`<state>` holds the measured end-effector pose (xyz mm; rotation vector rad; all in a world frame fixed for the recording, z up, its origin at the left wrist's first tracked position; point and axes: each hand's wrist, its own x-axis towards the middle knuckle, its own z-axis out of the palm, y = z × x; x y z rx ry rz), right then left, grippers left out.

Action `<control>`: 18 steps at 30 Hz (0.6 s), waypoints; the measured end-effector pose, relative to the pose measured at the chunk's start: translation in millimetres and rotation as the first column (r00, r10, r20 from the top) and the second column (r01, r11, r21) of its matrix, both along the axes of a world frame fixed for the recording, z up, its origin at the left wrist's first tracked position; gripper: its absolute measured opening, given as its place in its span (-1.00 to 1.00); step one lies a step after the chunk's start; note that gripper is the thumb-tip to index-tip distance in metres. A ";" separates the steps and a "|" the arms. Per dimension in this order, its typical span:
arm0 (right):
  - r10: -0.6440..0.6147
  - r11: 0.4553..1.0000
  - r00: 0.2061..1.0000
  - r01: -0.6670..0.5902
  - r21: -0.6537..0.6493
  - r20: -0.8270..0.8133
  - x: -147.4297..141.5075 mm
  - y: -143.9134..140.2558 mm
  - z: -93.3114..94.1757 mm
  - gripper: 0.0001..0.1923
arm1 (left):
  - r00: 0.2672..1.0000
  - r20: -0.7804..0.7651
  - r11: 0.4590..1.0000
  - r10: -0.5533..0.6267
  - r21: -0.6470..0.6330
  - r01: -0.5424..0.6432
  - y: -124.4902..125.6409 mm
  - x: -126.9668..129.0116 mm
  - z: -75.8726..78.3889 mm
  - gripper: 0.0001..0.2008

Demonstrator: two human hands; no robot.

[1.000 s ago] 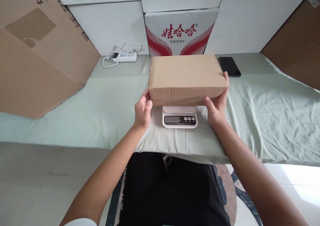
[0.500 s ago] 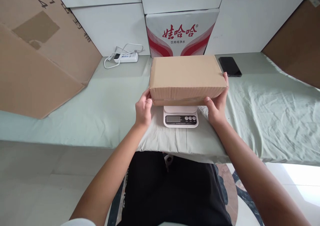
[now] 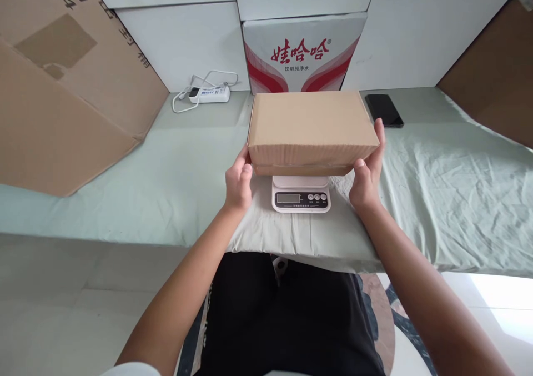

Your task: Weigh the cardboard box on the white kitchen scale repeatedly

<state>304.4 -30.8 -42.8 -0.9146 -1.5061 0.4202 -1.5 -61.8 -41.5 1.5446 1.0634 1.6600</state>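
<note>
Your left hand (image 3: 238, 184) and right hand (image 3: 367, 168) clasp the cardboard box's (image 3: 310, 126) ends; a kitchen scale (image 3: 301, 195) sits beneath your grip.

Bare green sheet on the counter (image 3: 166, 170) lies open outward of the left hand (image 3: 239, 184) fingers, up to the slanted cardboard sheet (image 3: 62, 104). Beyond those fingers, a power strip (image 3: 207, 93) with cable sits near the wall. Between both sets of fingers, brown box (image 3: 311, 129) over the scale (image 3: 301, 194) fills the gap. Just past the right hand (image 3: 366, 179) fingertips lies a phone (image 3: 383, 110); outward of them, wrinkled sheet is free. Printed carton (image 3: 303, 54) blocks straight ahead.
</note>
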 end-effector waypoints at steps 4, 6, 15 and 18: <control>-0.015 0.999 1.000 0.016 -0.037 0.026 -3.0 -3.5 6.1 0.08 | 1.000 0.001 1.000 -0.005 0.007 0.005 -1.5 1.8 5.0 -0.29; -0.029 0.998 0.999 0.031 -0.054 0.039 -4.6 -5.4 9.4 0.07 | 1.000 -0.002 1.000 -0.001 0.005 0.001 -1.9 2.5 5.5 -0.27; 0.035 0.999 0.999 -0.035 -0.014 -0.022 -0.5 -4.0 20.7 0.01 | 0.999 -0.020 0.998 0.041 0.052 -0.040 2.7 -1.4 14.8 -0.29; 0.078 0.997 0.997 -0.078 0.006 -0.021 4.5 16.9 41.7 -0.03 | 0.998 0.040 0.995 0.058 0.079 -0.061 35.7 -4.7 35.0 -0.27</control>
